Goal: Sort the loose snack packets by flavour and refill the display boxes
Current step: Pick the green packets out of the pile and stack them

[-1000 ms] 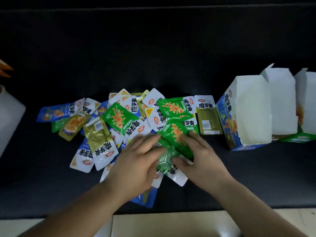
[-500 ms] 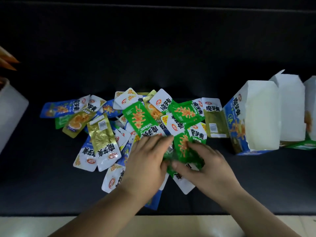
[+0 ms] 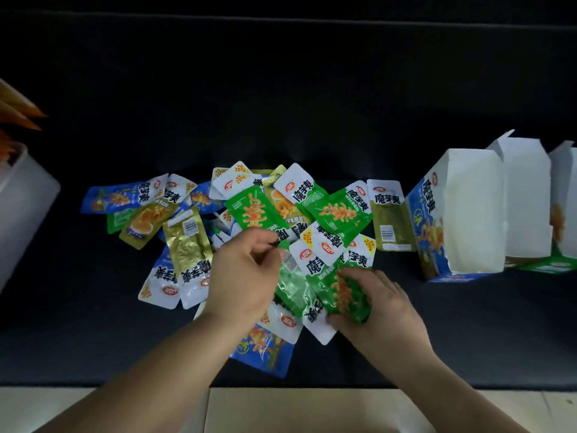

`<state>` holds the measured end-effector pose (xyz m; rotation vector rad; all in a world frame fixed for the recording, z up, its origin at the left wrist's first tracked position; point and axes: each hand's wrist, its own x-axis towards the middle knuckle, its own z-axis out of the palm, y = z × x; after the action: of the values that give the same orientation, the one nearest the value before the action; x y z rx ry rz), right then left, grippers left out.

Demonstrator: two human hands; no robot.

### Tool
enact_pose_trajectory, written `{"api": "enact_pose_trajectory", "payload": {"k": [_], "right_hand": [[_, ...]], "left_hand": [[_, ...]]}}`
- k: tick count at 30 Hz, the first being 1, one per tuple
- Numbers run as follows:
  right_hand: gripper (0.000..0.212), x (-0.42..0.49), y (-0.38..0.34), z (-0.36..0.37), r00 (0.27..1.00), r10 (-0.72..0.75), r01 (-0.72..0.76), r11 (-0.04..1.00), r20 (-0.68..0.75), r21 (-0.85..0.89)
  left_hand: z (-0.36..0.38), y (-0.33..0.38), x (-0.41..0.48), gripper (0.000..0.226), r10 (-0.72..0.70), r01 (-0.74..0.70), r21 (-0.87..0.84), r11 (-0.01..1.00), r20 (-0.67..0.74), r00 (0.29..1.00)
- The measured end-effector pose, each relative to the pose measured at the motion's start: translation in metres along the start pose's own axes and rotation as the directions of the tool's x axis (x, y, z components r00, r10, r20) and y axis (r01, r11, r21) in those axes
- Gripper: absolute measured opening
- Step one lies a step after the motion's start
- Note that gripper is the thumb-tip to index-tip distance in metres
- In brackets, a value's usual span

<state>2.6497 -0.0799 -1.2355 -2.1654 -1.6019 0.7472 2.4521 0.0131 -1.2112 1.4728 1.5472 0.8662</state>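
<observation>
Right hand (image 3: 371,303) grip clamps green packets (image 3: 343,295), collecting one flavour; left hand (image 3: 246,276) grip pinches another green edge beside it, likely adding.

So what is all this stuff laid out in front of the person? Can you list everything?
snack packets: a loose overlapping heap, too many to count exactly; green, blue, gold and white; middle of the dark surface.
dark surface: one, black, under everything.
display boxes: three seen, white inside, open; the nearest has a blue printed side, the ones behind show green; at the right, the last cut off by the edge.
white container: one, pale, at the left edge, partly out of view, with orange pointed things above it.
left hand: one, over the heap, fingers curled on a packet edge.
right hand: one, gripping a green packet.
</observation>
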Motion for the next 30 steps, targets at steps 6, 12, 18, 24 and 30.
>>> {"api": "enact_pose_trajectory", "payload": {"k": [6, 12, 18, 24, 30], "right_hand": [[0.079, -0.004, 0.006, 0.002, 0.996, -0.084, 0.084, 0.996, -0.007, -0.02], [0.074, -0.002, 0.015, 0.006, 0.996, -0.08, 0.08, 0.997, -0.036, 0.006], [0.05, -0.005, 0.019, 0.004, 0.99, -0.131, 0.141, 0.967, -0.057, 0.213], [0.023, -0.004, 0.002, -0.015, 0.967, 0.098, 0.023, 0.884, -0.235, 0.466], [0.078, 0.022, -0.016, -0.021, 0.987, -0.061, 0.052, 0.997, 0.15, 0.064]], "left_hand": [[0.022, 0.022, -0.015, 0.039, -0.301, 0.329, -0.414, 0.849, 0.132, 0.944], [0.032, 0.02, -0.029, 0.066, -0.156, 0.217, -0.18, 0.959, 0.304, 0.94], [0.039, 0.016, -0.028, 0.074, -0.096, 0.12, -0.111, 0.986, 0.204, 0.974], [0.008, 0.024, -0.014, 0.055, -0.12, 0.115, -0.239, 0.964, -0.008, 0.993], [-0.001, 0.026, -0.006, 0.058, -0.141, 0.132, -0.243, 0.961, -0.02, 0.99]]}}
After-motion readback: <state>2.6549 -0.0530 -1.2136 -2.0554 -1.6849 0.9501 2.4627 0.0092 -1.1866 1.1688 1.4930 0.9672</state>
